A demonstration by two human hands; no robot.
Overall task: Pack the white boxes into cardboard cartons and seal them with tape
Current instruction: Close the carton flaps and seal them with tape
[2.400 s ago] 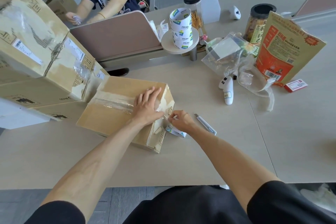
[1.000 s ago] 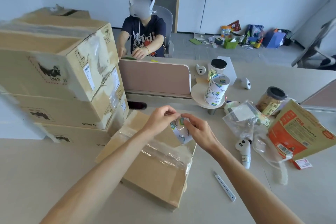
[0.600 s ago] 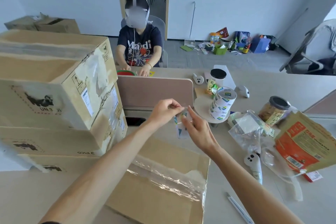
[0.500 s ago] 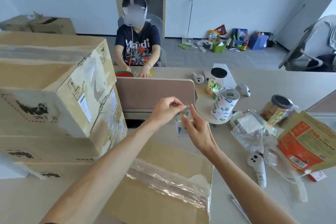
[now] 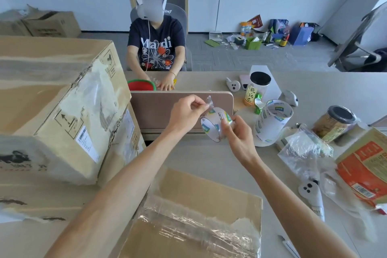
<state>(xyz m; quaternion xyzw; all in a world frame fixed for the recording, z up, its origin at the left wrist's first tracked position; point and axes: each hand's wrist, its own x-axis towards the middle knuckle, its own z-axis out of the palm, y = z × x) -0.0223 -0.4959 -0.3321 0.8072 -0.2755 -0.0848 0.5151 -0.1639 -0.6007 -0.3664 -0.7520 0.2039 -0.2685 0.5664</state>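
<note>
Above a taped carton point(image 5: 194, 222) on the worktop point(image 5: 201, 159), the right hand point(image 5: 236, 134) grips a nearly spent tape roll point(image 5: 215, 123) while the left hand point(image 5: 186, 113) pinches its clear free end point(image 5: 209, 100). Stacked cartons point(image 5: 58, 111) stand at left; a stack of tape rolls point(image 5: 272, 123) stands at right. A person in a headset point(image 5: 156, 42) sits opposite.
</note>
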